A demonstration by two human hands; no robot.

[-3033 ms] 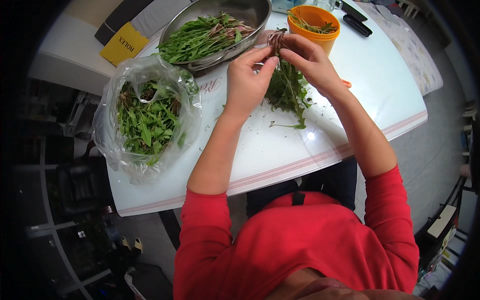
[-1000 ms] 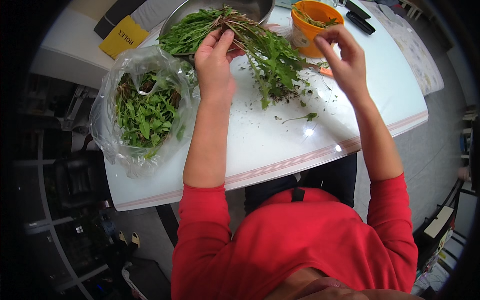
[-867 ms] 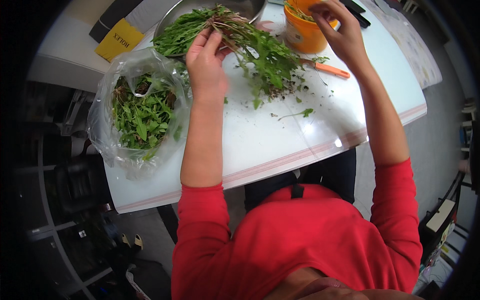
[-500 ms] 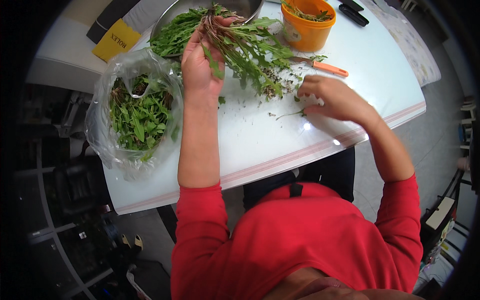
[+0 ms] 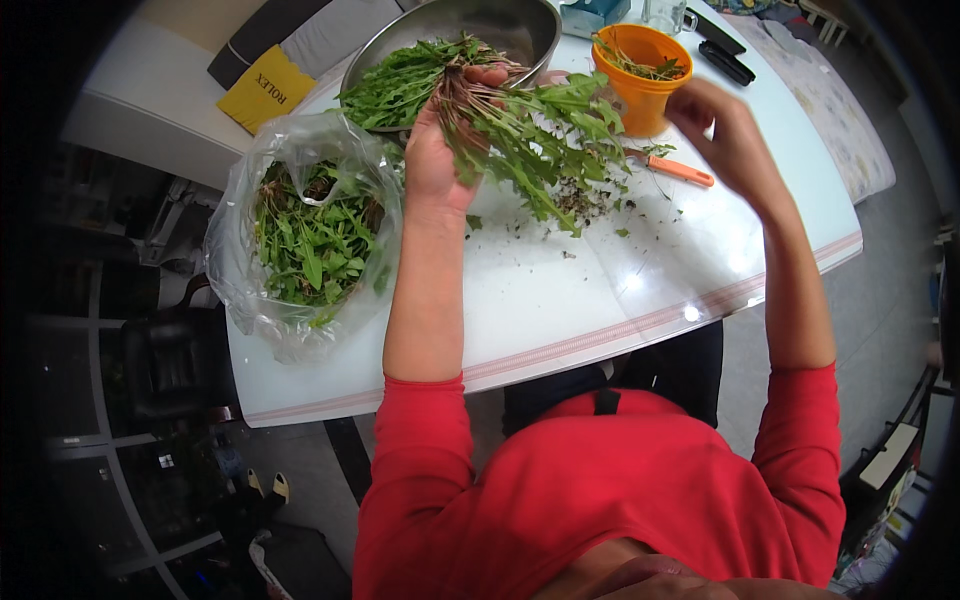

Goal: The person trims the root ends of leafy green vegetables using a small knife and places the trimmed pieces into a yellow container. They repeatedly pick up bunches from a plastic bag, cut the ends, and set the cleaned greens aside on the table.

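- left hand [image 5: 437, 160] has a tight grip round the root end of a bunch of greens [image 5: 530, 130], leaves fanning right, lifted just above the white worktop [image 5: 560, 300]
- right hand [image 5: 728, 135] is up near the orange cup [image 5: 640, 75], well apart from the bunch; fingers loosely curled, can't tell if it's pinching anything
- orange-handled knife [image 5: 680, 170] lies between the bunch and that hand
- steel bowl [image 5: 500, 25] right behind, plastic bag of greens [image 5: 300, 240] at the left edge
- bare worktop toward the near edge

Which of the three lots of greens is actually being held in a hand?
The bunch with roots, clutched in the left hand; the others lie in the plastic bag and metal bowl.
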